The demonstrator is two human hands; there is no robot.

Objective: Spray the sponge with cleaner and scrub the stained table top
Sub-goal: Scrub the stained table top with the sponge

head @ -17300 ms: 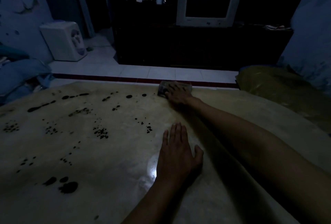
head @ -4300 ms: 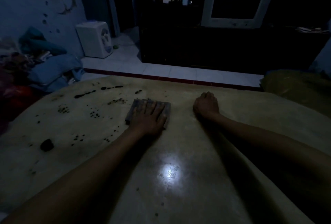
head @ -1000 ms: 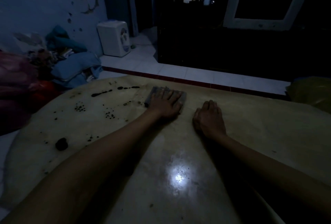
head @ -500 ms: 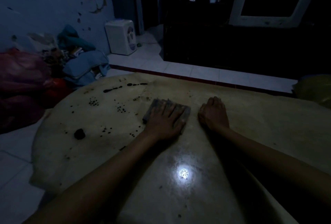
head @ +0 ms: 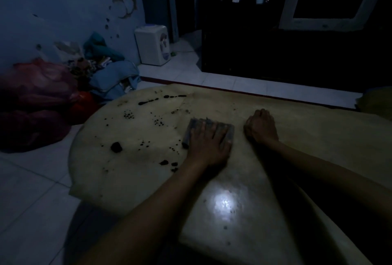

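A grey sponge point(head: 195, 126) lies flat on the pale round table top point(head: 297, 137). My left hand point(head: 209, 144) presses down on it with spread, straight fingers. To the right, my right hand point(head: 261, 127) rests on the table with its fingers curled under and nothing in it. Dark stains point(head: 146, 102) dot the left part of the table, with a larger blob point(head: 116, 147) near the left edge and small spots just left of the sponge. No spray bottle is visible.
The table's left and near-left edges drop to a white tiled floor point(head: 31, 190). Bags and clothes point(head: 63, 86) pile against the left wall. A small white appliance point(head: 152, 45) stands on the floor; a dark cabinet point(head: 275, 48) stands behind the table.
My left hand has slid the sponge toward me and left across the table over the last second. My right hand has stayed curled beside it. The view has shifted left.
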